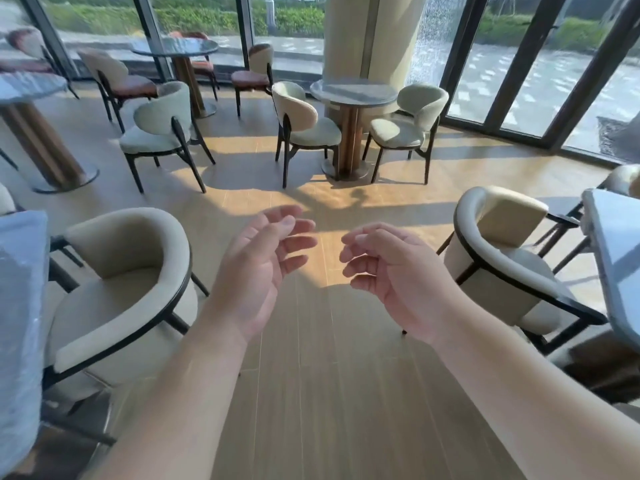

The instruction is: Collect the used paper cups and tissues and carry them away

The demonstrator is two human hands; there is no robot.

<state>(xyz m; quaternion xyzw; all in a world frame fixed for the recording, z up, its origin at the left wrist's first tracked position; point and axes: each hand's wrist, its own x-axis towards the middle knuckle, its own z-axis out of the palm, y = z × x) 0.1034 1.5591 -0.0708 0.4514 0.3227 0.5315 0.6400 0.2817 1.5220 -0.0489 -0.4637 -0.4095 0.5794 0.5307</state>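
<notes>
Oddly, no paper cups or tissues are being shown anywhere in the frame; the round table (353, 93) at upper centre, the farther round table (175, 48) at upper left and the table edges at the far left and far right all look bare as far as can be told, so the whereabouts of the task's things cannot be told. As a judgement, used paper cups are being expected to handle as light, thin-walled and easily crushed, possibly holding dregs, so they are best taken around the upper wall or stacked one inside another; tissues are being expected to be soft and limp, best bunched in the palm or tucked into a cup.

Nothing is being held. The left hand (258, 261) is being held out at centre frame, palm turned inward, fingers relaxed and slightly bent. The right hand (391, 275) is being held just beside it, apart from it, fingers loosely curled around nothing. Both forearms are being stretched forward from the lower edge over the wooden floor (311, 358), between a cream armchair (128, 268) at lower left and another armchair (505, 244) at right.
</notes>
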